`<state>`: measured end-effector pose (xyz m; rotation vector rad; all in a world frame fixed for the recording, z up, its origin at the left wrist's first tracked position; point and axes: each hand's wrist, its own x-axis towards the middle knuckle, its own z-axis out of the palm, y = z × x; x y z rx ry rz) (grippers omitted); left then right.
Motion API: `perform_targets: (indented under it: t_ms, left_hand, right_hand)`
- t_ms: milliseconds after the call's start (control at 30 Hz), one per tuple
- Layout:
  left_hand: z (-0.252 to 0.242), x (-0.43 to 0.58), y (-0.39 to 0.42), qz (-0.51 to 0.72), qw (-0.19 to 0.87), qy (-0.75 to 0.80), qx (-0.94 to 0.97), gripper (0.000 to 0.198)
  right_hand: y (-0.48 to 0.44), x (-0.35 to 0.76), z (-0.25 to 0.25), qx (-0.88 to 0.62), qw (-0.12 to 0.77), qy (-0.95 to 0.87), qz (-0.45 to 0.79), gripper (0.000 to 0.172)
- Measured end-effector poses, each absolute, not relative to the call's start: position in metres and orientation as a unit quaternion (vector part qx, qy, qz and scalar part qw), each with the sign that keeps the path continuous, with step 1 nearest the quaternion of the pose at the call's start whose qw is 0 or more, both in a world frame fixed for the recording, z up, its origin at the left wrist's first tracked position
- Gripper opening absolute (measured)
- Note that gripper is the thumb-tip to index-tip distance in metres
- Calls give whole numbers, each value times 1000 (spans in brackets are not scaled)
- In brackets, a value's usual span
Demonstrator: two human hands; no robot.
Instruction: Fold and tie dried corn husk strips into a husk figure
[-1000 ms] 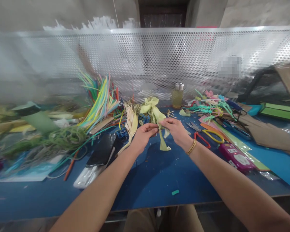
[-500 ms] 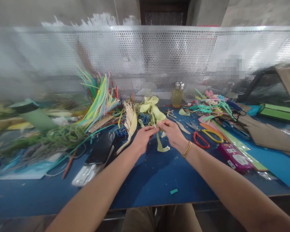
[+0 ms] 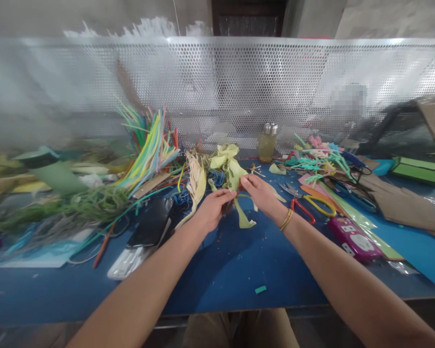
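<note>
A pale green leafy piece (image 3: pixel 234 169) stands in the middle of the blue table, a curled strip (image 3: pixel 244 216) hanging below it. My left hand (image 3: pixel 214 209) pinches the lower end of the piece between thumb and fingers. My right hand (image 3: pixel 260 194), with a gold bracelet at the wrist, has its fingers closed on the piece's right edge. Just left of the piece lies a dried, cream-coloured husk (image 3: pixel 195 181). Blue wire (image 3: pixel 183 195) shows beside the husk.
Red-handled scissors (image 3: pixel 303 210) and yellow-handled scissors (image 3: pixel 321 205) lie at the right, near a purple case (image 3: pixel 353 239). A black phone (image 3: pixel 151 223) and colourful stems (image 3: pixel 148 154) are at the left. A bottle (image 3: pixel 267 142) stands before the perforated metal panel (image 3: pixel 239 87).
My right hand has moved slightly right and up, a little farther from my left hand. The hanging strip has shifted slightly right. My left hand stays almost in place.
</note>
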<state>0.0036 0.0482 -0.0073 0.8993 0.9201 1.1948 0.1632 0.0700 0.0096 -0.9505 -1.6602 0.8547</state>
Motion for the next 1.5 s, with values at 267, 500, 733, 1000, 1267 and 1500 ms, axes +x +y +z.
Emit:
perform_targets:
  t_ms: [267, 500, 733, 1000, 1267, 1500]
  left_hand:
    - [-6, -6, 54, 537, 633, 406, 382, 31]
    - [-4, -4, 52, 536, 604, 413, 421, 30]
    - [-4, 0, 51, 556, 545, 440, 447, 31]
    - [-14, 5, 48, 495, 487, 441, 569, 25]
    - [-8, 11, 44, 466, 548, 485, 497, 21]
    - [-7, 7, 43, 483, 631, 436, 422, 28]
  right_hand:
    - [67, 178, 18, -402, 395, -791, 238, 15]
    - [69, 171, 17, -418, 406, -792, 183, 13]
    - [76, 176, 8, -420, 421, -760, 262, 23]
    - [76, 161, -6, -407, 463, -659, 432, 39]
    - [71, 153, -5, -393, 515, -574, 500, 41]
    - [75, 167, 6, -430, 478, -657, 393, 40]
